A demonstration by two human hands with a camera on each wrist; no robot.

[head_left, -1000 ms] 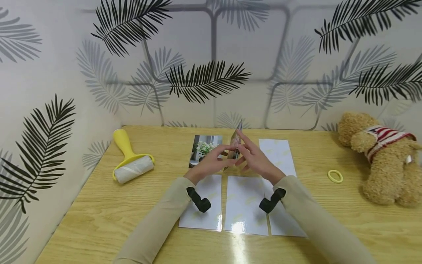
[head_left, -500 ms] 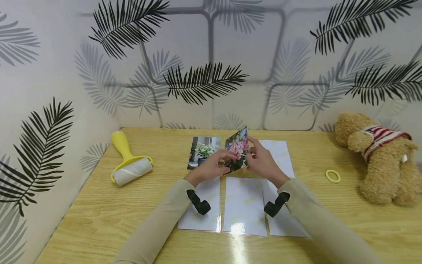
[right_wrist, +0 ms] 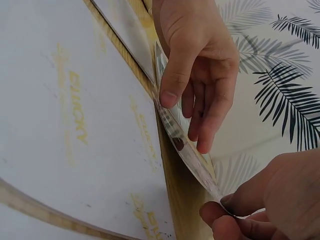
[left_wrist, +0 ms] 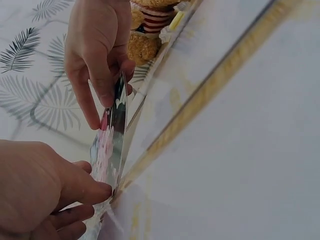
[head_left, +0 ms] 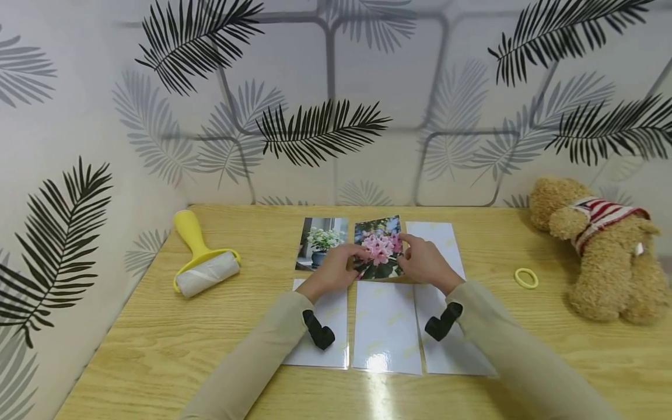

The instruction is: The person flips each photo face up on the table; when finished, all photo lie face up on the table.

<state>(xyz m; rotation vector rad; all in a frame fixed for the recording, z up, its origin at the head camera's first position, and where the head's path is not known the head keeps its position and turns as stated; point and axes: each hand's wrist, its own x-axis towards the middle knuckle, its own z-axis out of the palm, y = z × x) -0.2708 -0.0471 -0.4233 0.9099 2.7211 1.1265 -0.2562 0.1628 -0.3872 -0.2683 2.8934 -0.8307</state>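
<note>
A glossy photo of pink flowers (head_left: 379, 248) is held between both hands, its picture side up in the head view. My left hand (head_left: 336, 269) pinches its left edge, thumb in front and fingers behind. On the opposite edge, my right hand (head_left: 427, 262) pinches it between thumb and fingertips. The right wrist view shows the photo (right_wrist: 182, 142) tilted and slightly bowed, close over the table. Just left of it lies a photo of white flowers in a pot (head_left: 317, 242), face up. White photo backs (head_left: 387, 326) with faint yellow print lie in front.
Another white back (head_left: 438, 242) lies behind the right hand. A yellow lint roller (head_left: 207, 273) rests at the left of the wooden table (head_left: 252, 379). On the right are a yellow ring (head_left: 526, 279) and a teddy bear (head_left: 604, 262) in a striped top. A patterned wall (head_left: 294, 64) borders the back.
The pink-flower photo has turned from edge-on to showing its picture side and has come down between its neighbours. My right hand has shifted right to its right edge.
</note>
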